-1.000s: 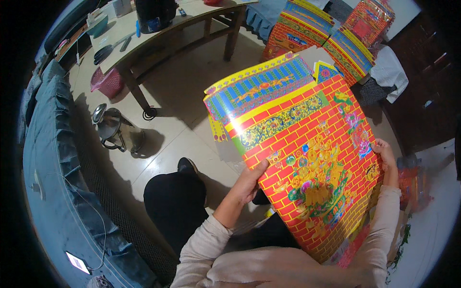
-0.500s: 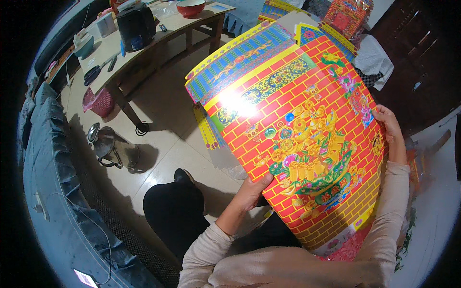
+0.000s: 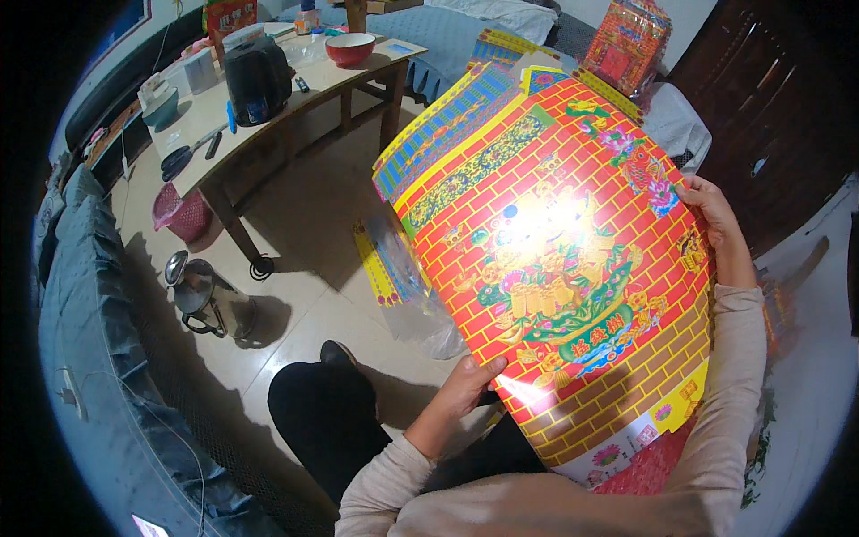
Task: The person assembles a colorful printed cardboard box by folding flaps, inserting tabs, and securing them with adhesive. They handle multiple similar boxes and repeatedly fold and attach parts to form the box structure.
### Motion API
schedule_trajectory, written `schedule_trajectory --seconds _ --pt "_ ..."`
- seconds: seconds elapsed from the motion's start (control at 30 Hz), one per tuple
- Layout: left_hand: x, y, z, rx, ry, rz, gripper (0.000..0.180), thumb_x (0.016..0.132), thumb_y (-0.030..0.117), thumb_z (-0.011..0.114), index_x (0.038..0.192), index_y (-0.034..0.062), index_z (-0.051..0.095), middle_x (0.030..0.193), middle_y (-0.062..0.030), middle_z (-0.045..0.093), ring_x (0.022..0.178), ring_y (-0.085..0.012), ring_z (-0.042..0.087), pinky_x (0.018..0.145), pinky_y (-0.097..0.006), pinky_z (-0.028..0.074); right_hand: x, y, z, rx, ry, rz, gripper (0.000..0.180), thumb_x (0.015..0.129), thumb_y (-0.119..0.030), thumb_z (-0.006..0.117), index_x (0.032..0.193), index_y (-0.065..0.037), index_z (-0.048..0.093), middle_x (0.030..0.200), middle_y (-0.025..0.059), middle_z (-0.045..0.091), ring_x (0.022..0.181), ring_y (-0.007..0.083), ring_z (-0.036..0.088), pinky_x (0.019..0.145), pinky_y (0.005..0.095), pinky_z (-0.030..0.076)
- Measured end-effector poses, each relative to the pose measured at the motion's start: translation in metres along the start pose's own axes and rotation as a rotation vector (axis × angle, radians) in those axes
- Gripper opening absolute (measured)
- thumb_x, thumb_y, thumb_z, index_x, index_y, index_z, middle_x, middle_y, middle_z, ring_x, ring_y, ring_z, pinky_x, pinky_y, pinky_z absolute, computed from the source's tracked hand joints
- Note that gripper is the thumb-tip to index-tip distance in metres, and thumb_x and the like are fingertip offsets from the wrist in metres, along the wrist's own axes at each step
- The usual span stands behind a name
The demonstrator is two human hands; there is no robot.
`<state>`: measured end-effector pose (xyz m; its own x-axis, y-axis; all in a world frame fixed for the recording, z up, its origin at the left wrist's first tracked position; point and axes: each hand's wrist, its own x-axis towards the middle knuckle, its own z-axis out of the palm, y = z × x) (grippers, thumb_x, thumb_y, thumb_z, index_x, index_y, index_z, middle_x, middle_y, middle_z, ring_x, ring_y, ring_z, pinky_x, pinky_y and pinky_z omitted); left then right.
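Note:
A large glossy printed card sheet (image 3: 573, 295) with a red-and-yellow brick pattern, a colourful treasure-bowl picture and a blue patterned roof-like end lies slanted across my lap. My left hand (image 3: 469, 383) grips its lower left edge, thumb on top and fingers underneath. At the right edge, my right hand (image 3: 711, 213) pinches the sheet, with part of the fingers hidden below it. The surface bows slightly, and lamp glare whitens its middle. Beyond its far corner lie more blue-and-yellow printed pieces (image 3: 506, 49).
A wooden table (image 3: 313, 94) at far left carries a black electric kettle (image 3: 257, 80), a red bowl (image 3: 350, 50) and scissors (image 3: 179, 161). Beneath and before it are a pink basket (image 3: 182, 213) and a metal jug (image 3: 210, 300). Yellow-edged strips (image 3: 374, 268) lie on the floor. A wrapped red box (image 3: 626, 45) stands at the back.
The sheet has tilted and turned slightly, so the glare has moved from its blue patterned band to the central picture. Both hands keep their hold; the view has shifted a little.

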<state>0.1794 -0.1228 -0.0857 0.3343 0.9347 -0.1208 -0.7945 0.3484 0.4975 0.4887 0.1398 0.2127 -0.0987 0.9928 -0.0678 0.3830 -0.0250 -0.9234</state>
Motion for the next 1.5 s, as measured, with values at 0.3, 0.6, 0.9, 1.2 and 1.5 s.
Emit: schedule_trajectory --seconds 0.3,0.6,0.9,1.2,1.5 --pt "-0.020 -0.041 -0.003 0.124 0.017 -0.032 0.046 0.095 0.025 0.070 0.135 0.0070 0.055 0.129 -0.0048 0.064 0.108 -0.0171 0.065 0.094 -0.036 0.052 -0.009 0.009 -0.003 0.001 0.056 -0.016 0.014 0.092 -0.015 0.071 0.100 -0.005 0.064 0.090 0.0049 0.072 0.076 0.0130 0.070 0.072 0.0274 0.057" --pt "-0.055 0.049 0.032 0.192 0.353 0.289 0.077 0.094 0.011 0.063 0.156 -0.0004 0.018 0.141 -0.0196 0.053 0.118 -0.0253 0.062 0.096 -0.036 0.053 -0.023 -0.004 0.013 -0.002 -0.073 0.041 0.034 0.096 -0.012 0.063 0.127 -0.001 0.055 0.100 0.0116 0.071 0.081 0.0163 0.071 0.071 0.0326 0.059" --pt "-0.112 0.121 0.052 -0.023 0.251 0.411 0.047 0.092 0.016 0.050 0.135 -0.0036 0.053 0.134 -0.0203 0.056 0.119 -0.0287 0.061 0.104 -0.038 0.049 -0.031 0.054 0.038 0.150 -0.471 0.268 0.034 0.098 -0.008 0.055 0.130 0.004 0.058 0.124 0.0168 0.064 0.101 0.0218 0.069 0.088 0.0354 0.058" --pt "-0.161 0.177 0.051 0.289 0.362 0.604 0.055 0.104 0.050 0.040 0.118 0.0014 0.063 0.096 -0.0105 0.069 0.069 -0.0184 0.062 0.058 -0.031 0.049 -0.102 0.070 0.112 0.506 -0.981 0.142 0.056 0.104 -0.034 0.044 0.145 0.005 0.043 0.147 0.0146 0.049 0.135 0.0235 0.048 0.116 0.0392 0.036" --pt "-0.138 0.204 0.065 0.610 0.529 0.543 0.052 0.103 0.055 0.043 0.100 0.0058 0.060 0.079 -0.0116 0.071 0.064 -0.0133 0.061 0.059 -0.025 0.046 -0.095 0.165 0.123 0.546 -0.724 0.546 0.038 0.105 -0.036 0.045 0.129 -0.009 0.056 0.119 0.0069 0.065 0.103 0.0237 0.066 0.086 0.0328 0.056"
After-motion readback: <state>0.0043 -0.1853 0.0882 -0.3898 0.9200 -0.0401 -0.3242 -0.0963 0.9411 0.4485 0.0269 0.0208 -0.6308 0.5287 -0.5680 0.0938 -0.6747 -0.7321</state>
